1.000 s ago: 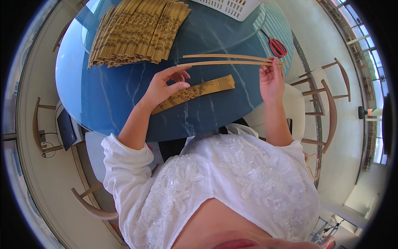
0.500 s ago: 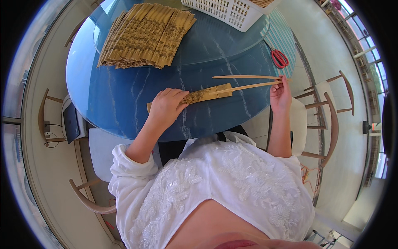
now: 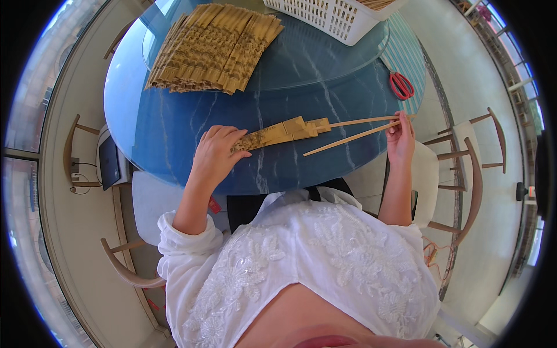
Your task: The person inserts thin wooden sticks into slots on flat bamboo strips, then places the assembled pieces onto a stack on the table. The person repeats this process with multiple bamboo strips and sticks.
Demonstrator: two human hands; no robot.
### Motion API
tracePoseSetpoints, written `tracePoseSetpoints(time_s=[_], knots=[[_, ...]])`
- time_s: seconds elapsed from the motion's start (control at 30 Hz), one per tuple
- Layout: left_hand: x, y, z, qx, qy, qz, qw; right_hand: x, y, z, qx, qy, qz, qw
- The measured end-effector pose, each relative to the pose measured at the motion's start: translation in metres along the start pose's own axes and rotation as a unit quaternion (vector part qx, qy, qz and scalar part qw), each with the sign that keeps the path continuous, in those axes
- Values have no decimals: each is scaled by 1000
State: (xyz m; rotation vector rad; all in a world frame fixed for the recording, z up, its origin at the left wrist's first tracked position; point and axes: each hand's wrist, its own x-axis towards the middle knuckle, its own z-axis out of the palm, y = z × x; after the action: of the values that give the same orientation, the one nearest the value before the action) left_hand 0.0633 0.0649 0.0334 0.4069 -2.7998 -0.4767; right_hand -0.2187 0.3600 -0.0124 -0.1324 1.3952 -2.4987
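Observation:
My left hand (image 3: 216, 152) grips the left end of a brown printed paper chopstick sleeve (image 3: 272, 134), fingers and thumb closed on it. The right end of the sleeve looks stepped, with a narrower brown piece (image 3: 319, 126) sticking out. My right hand (image 3: 400, 142) pinches two wooden chopsticks by their right ends. The upper chopstick (image 3: 362, 121) meets that narrower piece with its left tip; whether it is inside cannot be made out. The lower chopstick (image 3: 348, 140) slants down to the left, its tip apart from the sleeve.
A fanned stack of similar brown sleeves (image 3: 212, 49) lies at the back left on the blue marbled table (image 3: 197, 168). Back right stands a white slotted basket (image 3: 331, 20) holding thin sticks. Red-handled scissors (image 3: 401, 86) lie near the right edge. Chairs (image 3: 467, 185) stand around.
The upper chopstick's tip has come to the sleeve's right end. The lower chopstick has come away from the sleeve and tilted down. My left hand now holds the sleeve farther left.

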Motion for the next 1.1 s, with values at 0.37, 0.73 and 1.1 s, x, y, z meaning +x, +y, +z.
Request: tracePoseSetpoints(time_s=[0.37, 0.73, 1.1], knots=[[66, 29, 68, -111, 0, 156, 982, 3, 5, -3, 2, -15, 16, 1000], [73, 29, 69, -239, -100, 98, 961, 10, 8, 3, -9, -12, 15, 1000], [73, 25, 73, -304, -108, 91, 942, 10, 14, 10, -44, -3, 16, 999]])
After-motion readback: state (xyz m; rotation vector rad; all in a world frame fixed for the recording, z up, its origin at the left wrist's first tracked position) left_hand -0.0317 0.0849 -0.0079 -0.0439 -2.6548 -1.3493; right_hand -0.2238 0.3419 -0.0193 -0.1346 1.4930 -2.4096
